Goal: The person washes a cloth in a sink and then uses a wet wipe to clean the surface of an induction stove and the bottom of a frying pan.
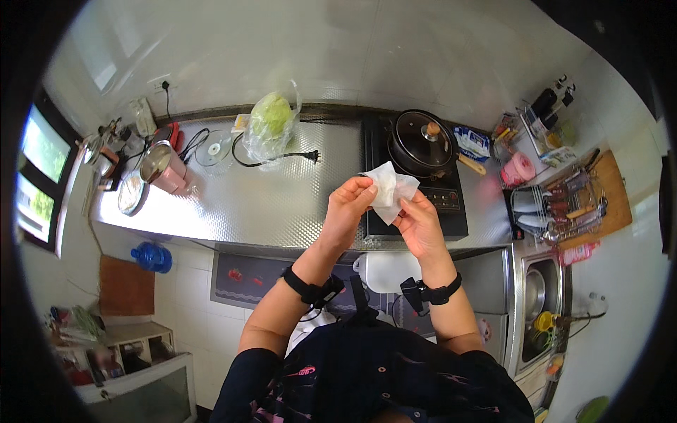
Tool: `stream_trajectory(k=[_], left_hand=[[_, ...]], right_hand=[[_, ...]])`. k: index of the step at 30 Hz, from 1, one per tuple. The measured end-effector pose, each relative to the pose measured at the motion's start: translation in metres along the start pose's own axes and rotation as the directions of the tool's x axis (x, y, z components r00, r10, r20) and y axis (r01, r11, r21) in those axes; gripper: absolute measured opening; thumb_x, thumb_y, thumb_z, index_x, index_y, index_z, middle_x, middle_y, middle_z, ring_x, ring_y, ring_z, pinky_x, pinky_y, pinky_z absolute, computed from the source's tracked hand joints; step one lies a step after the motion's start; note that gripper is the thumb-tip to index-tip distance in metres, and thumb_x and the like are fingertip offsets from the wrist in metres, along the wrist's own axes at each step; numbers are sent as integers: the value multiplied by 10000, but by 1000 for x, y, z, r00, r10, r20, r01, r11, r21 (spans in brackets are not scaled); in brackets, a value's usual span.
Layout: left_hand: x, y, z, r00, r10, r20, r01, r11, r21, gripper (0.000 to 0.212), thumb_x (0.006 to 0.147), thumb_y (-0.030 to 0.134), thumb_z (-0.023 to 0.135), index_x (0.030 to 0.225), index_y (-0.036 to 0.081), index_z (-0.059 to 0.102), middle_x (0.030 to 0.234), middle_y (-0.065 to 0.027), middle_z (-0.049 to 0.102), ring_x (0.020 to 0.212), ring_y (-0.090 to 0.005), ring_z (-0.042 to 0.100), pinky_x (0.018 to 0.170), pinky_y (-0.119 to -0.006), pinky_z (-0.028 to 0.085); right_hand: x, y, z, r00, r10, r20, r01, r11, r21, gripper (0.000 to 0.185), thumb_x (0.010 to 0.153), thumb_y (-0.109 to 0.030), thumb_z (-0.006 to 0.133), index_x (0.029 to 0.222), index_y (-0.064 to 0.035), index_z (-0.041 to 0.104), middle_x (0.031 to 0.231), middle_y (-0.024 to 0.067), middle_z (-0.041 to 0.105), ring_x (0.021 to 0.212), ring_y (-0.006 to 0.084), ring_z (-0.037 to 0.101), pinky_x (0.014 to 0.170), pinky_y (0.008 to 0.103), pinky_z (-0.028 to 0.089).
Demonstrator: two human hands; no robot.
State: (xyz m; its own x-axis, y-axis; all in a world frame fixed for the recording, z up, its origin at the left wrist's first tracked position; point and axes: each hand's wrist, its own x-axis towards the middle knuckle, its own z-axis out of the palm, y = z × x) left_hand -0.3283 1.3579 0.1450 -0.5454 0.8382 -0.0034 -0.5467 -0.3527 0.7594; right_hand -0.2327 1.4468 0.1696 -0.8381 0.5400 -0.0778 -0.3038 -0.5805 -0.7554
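Note:
A thin white wipe or tissue [385, 186], partly folded, is pinched between my two hands above the front of a black induction cooker [383, 227]. My left hand [350, 207] grips its left side with thumb and fingertips. The lower right part is held by my right hand [420, 222]. Behind the hands, a dark pot [407, 153] with a light wooden handle stands on the cooker. Its glass lid [426, 135] is on, topped by a wooden knob. To the right of the pot lies a blue-and-white soft packet [472, 144] that bears writing.
A green cabbage in a plastic bag [271, 119], a black power plug [312, 156], a glass lid [213, 150] and a pink pot [165, 172] occupy the metal counter's left side. Right are a pink canister [518, 169], a dish rack [571, 211] and a sink [540, 312].

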Motion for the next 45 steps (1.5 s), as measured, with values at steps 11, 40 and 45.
stream_trajectory(k=[11, 40, 45], left_hand=[[35, 24, -62, 933, -33, -359, 105, 978, 183, 110, 725, 42, 455, 827, 7, 436, 747, -90, 531, 593, -151, 536, 498, -251, 444], [494, -107, -125, 578, -475, 664, -534, 394, 748, 343, 615, -54, 444, 933, 43, 527, 917, -139, 528, 853, -286, 493, 743, -338, 396], [520, -108, -131, 336, -818, 466, -543, 236, 806, 454, 606, -53, 458, 1040, 80, 461, 1031, -99, 477, 1017, -272, 381, 824, -343, 341]], right_hand=[[10, 25, -43, 984, 0, -180, -120, 746, -655, 240, 736, -31, 456, 975, -34, 462, 909, 74, 532, 748, 111, 514, 602, 203, 411], [99, 71, -121, 755, -179, -631, -656, -228, -720, 574, 677, -215, 539, 1127, 51, 301, 1203, 218, 235, 1106, 330, 259, 862, 467, 233], [95, 76, -127, 748, -226, -624, -661, -172, -730, 551, 673, -180, 536, 1119, 50, 309, 1199, 217, 241, 1092, 338, 275, 850, 429, 278]])
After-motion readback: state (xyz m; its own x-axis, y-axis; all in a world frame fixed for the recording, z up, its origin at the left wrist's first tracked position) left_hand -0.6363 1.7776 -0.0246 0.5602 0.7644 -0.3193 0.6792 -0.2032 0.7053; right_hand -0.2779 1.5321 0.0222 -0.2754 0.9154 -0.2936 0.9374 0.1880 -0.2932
